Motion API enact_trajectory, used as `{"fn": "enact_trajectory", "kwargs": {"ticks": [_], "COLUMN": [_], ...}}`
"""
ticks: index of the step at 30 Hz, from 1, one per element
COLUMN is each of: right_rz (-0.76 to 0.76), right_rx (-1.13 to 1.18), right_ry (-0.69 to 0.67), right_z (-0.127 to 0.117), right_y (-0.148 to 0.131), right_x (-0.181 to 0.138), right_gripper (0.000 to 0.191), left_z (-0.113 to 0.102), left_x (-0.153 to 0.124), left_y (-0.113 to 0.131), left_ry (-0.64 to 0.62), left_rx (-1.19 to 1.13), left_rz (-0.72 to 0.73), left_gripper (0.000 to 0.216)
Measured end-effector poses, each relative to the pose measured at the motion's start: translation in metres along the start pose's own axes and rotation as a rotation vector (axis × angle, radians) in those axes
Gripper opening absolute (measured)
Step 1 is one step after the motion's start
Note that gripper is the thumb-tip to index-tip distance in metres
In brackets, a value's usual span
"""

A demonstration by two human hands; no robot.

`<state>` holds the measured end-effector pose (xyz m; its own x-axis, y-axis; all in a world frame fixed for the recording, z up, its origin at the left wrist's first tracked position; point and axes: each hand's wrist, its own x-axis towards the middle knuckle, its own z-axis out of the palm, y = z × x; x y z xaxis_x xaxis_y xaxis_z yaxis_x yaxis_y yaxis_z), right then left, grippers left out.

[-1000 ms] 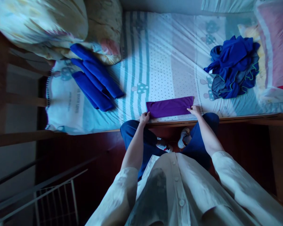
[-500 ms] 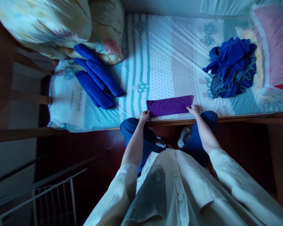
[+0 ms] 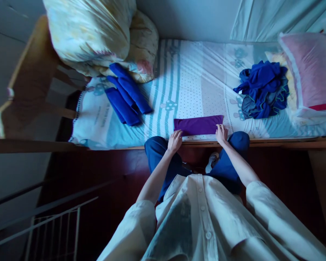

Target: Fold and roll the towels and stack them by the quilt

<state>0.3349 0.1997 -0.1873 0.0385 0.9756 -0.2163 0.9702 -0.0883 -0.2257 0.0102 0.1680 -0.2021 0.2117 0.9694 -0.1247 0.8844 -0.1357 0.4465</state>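
Note:
A purple cloth (image 3: 197, 125), folded into a long flat strip, lies along the near edge of the bed. My left hand (image 3: 175, 140) is at its lower left corner, fingers loosely bent and slightly apart, with the tips by the fabric. At the opposite end, my right hand (image 3: 221, 133) has its fingers apart at the lower right corner. Neither hand lifts the cloth. To the left lie several folded blue cloths (image 3: 129, 96) side by side. On the right sits a crumpled heap of blue cloth (image 3: 263, 88) with green-edged pieces in it.
The bed (image 3: 190, 76) has a patterned sheet and a wooden edge by my knees. A bundled quilt (image 3: 95, 32) stands at the back left, near the wooden bed end (image 3: 29, 87). A pink pillow (image 3: 311, 69) is at the right. A white metal rack (image 3: 54, 232) stands lower left.
My fingers have loosened from their pinch on the strip's ends, and both hands have shifted slightly inward. The strip stays flat on the bed. The camera view has tilted, showing more of the wall.

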Motion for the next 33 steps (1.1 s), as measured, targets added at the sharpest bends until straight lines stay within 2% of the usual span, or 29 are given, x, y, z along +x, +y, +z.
{"fn": "enact_trajectory", "kwargs": {"ticks": [3,5,10,14,20,26,33], "right_rz": [-0.277,-0.340,-0.275,-0.235,-0.210,-0.214,-0.211], "right_rx": [-0.041,-0.078,-0.178,-0.222,-0.294,-0.326,-0.352], "right_ry": [-0.056,-0.087,-0.128,-0.158,-0.151,-0.232,-0.315], "right_z": [0.004,0.009,0.023,0.028,0.034,0.023,0.006], "right_y": [-0.012,-0.018,-0.029,-0.037,-0.051,-0.055,-0.056], "right_x": [-0.012,-0.015,-0.006,0.011,0.031,0.028,-0.006], "right_gripper": [0.052,0.056,0.061,0.060,0.055,0.053,0.051], "left_z": [0.014,0.023,0.031,0.032,0.040,0.040,0.037], "left_x": [0.002,0.006,0.026,0.048,0.071,0.062,0.027], "left_y": [0.011,0.015,0.015,0.012,0.014,0.014,0.026], "left_ry": [-0.074,-0.095,-0.151,-0.186,-0.188,-0.196,-0.243], "left_rx": [0.049,0.091,0.162,0.184,0.174,0.148,0.188], "left_rz": [0.096,0.099,0.088,0.090,0.007,-0.011,-0.013], "left_gripper": [0.057,0.063,0.068,0.061,0.050,0.045,0.047]}}
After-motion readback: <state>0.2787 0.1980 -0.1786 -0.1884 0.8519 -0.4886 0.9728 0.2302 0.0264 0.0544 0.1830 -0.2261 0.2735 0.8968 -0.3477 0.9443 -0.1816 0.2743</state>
